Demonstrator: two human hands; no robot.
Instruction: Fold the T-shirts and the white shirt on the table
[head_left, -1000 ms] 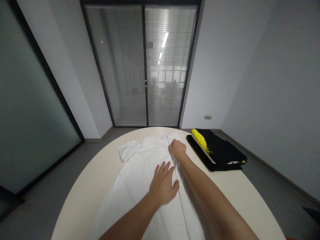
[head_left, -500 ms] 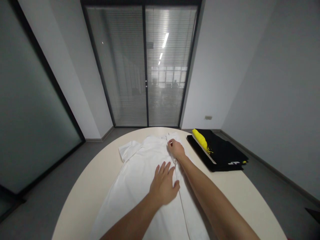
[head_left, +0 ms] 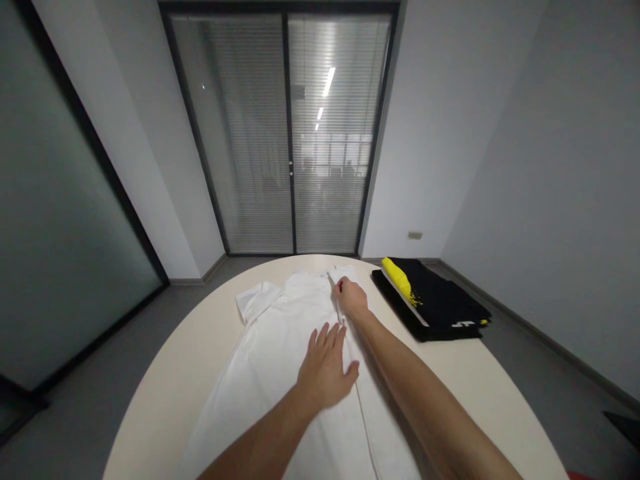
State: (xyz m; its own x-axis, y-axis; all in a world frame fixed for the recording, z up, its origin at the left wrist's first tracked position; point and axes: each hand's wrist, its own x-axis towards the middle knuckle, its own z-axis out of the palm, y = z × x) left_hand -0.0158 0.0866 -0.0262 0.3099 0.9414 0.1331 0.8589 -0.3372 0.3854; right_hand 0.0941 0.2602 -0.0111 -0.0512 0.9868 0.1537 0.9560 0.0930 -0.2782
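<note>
A white short-sleeved garment (head_left: 270, 367) lies spread on a round cream table (head_left: 170, 380), one sleeve out at the far left, its right side folded inward along a long edge. My left hand (head_left: 327, 367) rests flat on the cloth, fingers spread, beside that edge. Farther off and to the right, my right hand (head_left: 351, 297) has its fingers curled together on the white cloth near the garment's far end, pinching some of it.
Folded black garments (head_left: 445, 300) with a yellow part (head_left: 399, 277) are stacked at the table's right far edge. Beyond the table stand a glass door with blinds (head_left: 327, 200) and grey walls.
My right hand has shifted very slightly, with the folded cloth edge beside it moving a little to the left. My left hand stays almost in place.
</note>
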